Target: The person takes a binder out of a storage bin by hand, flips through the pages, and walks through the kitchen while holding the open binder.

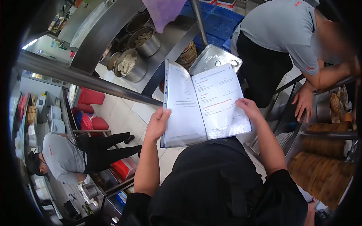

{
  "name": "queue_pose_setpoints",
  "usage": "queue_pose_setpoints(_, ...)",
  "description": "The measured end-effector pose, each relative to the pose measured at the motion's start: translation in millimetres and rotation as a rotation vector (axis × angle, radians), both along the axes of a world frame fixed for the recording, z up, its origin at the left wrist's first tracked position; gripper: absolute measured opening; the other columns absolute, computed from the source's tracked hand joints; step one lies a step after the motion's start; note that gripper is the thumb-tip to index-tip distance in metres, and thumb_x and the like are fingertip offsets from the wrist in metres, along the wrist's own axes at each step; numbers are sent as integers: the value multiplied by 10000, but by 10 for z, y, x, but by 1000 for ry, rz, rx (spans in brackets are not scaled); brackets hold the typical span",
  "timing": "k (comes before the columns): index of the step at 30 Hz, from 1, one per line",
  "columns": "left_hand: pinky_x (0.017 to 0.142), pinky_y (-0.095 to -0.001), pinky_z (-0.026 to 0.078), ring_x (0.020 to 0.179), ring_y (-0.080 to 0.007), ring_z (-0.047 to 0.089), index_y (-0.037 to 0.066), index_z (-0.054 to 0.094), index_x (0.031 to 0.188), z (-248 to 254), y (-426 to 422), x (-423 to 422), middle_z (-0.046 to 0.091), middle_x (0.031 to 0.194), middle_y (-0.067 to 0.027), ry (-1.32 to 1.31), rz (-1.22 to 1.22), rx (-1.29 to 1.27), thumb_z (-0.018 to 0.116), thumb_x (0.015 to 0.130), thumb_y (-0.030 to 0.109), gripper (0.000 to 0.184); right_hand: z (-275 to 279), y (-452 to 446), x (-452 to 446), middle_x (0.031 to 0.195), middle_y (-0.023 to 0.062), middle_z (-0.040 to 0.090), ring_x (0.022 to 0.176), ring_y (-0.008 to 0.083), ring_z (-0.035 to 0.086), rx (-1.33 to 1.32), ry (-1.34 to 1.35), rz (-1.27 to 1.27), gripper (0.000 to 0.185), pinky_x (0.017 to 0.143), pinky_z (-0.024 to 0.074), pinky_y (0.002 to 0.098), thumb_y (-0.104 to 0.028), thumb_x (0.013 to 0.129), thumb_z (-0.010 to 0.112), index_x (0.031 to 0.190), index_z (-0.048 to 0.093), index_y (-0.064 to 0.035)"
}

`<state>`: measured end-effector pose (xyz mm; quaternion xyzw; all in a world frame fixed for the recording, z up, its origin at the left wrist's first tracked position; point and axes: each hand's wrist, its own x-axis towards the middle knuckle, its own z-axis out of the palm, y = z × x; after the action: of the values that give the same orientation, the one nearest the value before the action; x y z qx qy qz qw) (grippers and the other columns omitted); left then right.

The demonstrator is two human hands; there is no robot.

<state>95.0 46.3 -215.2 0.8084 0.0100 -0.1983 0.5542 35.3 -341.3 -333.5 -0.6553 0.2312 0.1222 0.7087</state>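
An open folder point(222, 101) of printed pages in clear plastic sleeves is held up in front of my chest. My left hand point(158, 122) grips its left edge, thumb over the page and fingers behind the cover. On the opposite side my right hand point(249, 110) pinches the right-hand page's edge between thumb and fingers. Black and red lines of text cover the right page; the left page point(181, 109) is tilted and partly glossy with glare. Behind the folder's top edge sits a silver metal lid or tin point(215, 57).
Metal pots point(131, 66) of pale food stand on a steel shelf at upper left. A co-worker point(277, 34) leans over a counter at right, near stacked bamboo steamers point(320, 177). Another co-worker point(64, 156) bends at a left counter. A steel rail point(90, 81) crosses the left side.
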Motion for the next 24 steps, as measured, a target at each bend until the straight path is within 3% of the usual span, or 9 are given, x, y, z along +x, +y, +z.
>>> queue_pose_setpoints(3,859,-284,481,944,-112,589,-34,604,1201,-72,179,-91,671,1042,-63,24,75,-18,513,1035,242,335,-49,-23,-64,1001,130,722,858,185,683,236,130,-147,482,790,534,314,-321,887,740,1151,670,75)
queue_pose_setpoints(7,856,-284,481,937,-112,591,-33,598,1210,-221,382,-205,671,1051,-64,26,138,-3,507,1039,251,344,-227,31,-105,968,123,723,809,173,680,-75,88,-103,387,742,534,308,-253,921,707,1110,678,84)
queue_pose_setpoints(16,864,-296,494,944,-136,620,-42,587,1223,-505,540,-346,675,1075,-87,34,212,-56,493,1037,240,351,-247,10,-279,873,62,716,712,115,641,-85,34,-167,258,662,512,277,-184,942,673,1049,706,48)
queue_pose_setpoints(19,867,-305,513,954,-161,649,-60,567,1252,-603,586,-351,678,1101,-115,55,237,-65,487,1025,219,369,-281,3,-317,882,99,720,724,143,662,-66,18,-184,290,664,530,296,-175,934,666,1074,689,78)
queue_pose_setpoints(24,863,-299,517,945,-177,662,-62,565,1261,-633,574,-377,680,1106,-126,88,289,-141,484,1012,183,359,-307,-4,-380,880,90,717,720,138,659,-67,23,-199,277,660,528,293,-172,937,663,1063,692,74)
